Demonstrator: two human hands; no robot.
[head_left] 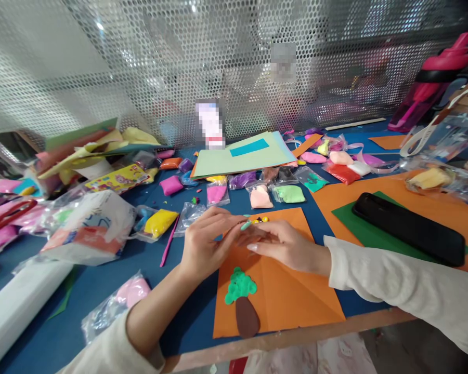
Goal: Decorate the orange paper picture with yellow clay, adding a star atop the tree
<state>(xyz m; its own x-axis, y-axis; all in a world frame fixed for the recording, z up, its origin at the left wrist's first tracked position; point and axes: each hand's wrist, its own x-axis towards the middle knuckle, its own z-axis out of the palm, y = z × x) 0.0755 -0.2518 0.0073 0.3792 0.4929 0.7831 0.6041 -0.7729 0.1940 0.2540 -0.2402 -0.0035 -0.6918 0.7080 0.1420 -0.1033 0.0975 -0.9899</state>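
My left hand (205,239) and my right hand (286,245) meet over an orange sheet of paper (284,301), fingertips pressed together. A small mint-green patch shows at the left fingertips; I cannot tell whether it is clay or a nail. Whatever lies between the fingers is hidden. Below them on the sheet is a clay tree, with a bumpy green crown (241,286) and a smooth brown trunk (247,317) near the front edge. Just beyond the fingers, small yellow and dark clay pieces (261,220) sit on the paper, partly covered by my hands.
A black phone (409,226) rests on green and orange paper at right. Bagged clay, such as a yellow pack (161,223), is scattered around. A pink stick tool (169,243) lies left of my hands. Behind stand stacked paper (242,158), a pink bottle (429,83) and a perforated metal panel (234,62).
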